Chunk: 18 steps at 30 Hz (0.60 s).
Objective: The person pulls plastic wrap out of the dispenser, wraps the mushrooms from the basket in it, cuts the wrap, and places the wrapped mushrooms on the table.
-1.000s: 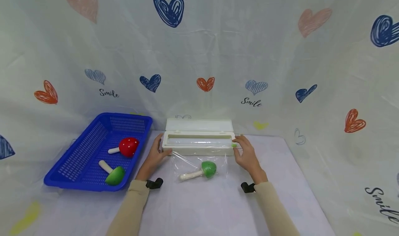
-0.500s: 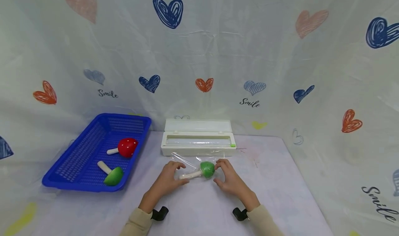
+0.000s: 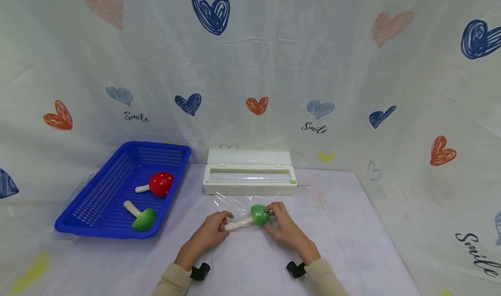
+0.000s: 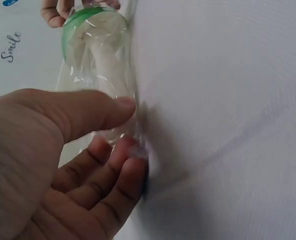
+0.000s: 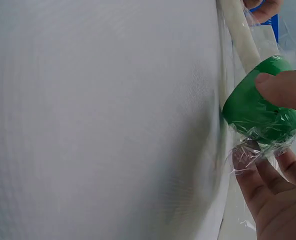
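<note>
A green-capped toy mushroom (image 3: pixel 260 215) lies in clear plastic film (image 3: pixel 235 204) on the table. The left hand (image 3: pixel 209 233) pinches the film at the end of the white stem; in the left wrist view the thumb and fingers of this hand (image 4: pixel 78 150) close round that end. At the cap is the right hand (image 3: pixel 287 231). The right wrist view shows its thumb on the green cap (image 5: pixel 263 102) and the fingers of this hand (image 5: pixel 278 175) curled under the crumpled film.
Behind the hands stands a white film dispenser box (image 3: pixel 250 188) with its lid raised. At the left, a blue basket (image 3: pixel 94 226) holds a red spotted mushroom (image 3: pixel 161 184) and another green one (image 3: pixel 144 220). A printed curtain hangs behind.
Both hands came from the ends of the dispenser box toward the wrapped mushroom and now grip its two ends. The mushroom has shifted slightly toward the person, and the film is gathered closer round it.
</note>
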Each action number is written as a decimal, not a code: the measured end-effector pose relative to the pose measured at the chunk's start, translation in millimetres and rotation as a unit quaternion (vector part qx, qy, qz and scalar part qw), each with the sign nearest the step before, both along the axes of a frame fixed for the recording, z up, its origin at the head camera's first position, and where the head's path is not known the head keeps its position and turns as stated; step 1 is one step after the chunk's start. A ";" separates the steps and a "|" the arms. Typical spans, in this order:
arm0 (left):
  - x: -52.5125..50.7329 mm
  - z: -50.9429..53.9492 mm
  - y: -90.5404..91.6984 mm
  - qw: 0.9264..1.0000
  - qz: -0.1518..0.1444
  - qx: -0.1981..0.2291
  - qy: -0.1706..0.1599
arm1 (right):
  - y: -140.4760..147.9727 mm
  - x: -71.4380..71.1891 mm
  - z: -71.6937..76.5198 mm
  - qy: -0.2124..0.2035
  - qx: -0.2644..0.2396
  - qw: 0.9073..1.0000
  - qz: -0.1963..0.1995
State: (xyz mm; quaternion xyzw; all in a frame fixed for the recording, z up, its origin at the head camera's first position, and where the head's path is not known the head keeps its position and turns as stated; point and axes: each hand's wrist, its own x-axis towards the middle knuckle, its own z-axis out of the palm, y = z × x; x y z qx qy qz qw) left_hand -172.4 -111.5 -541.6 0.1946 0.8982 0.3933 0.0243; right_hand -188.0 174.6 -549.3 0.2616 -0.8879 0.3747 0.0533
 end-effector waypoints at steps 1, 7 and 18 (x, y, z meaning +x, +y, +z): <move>0.0 0.1 -1.6 1.000 -0.006 0.000 -0.008 | -0.2 0.5 0.5 0.000 0.000 1.000 0.004; 1.9 2.1 -10.3 0.998 -0.028 -0.001 -0.060 | 1.3 4.3 4.4 -0.020 0.015 1.000 0.002; 4.6 -2.4 -14.5 0.995 -0.037 0.008 -0.097 | 0.9 0.9 6.3 -0.052 0.034 0.998 -0.010</move>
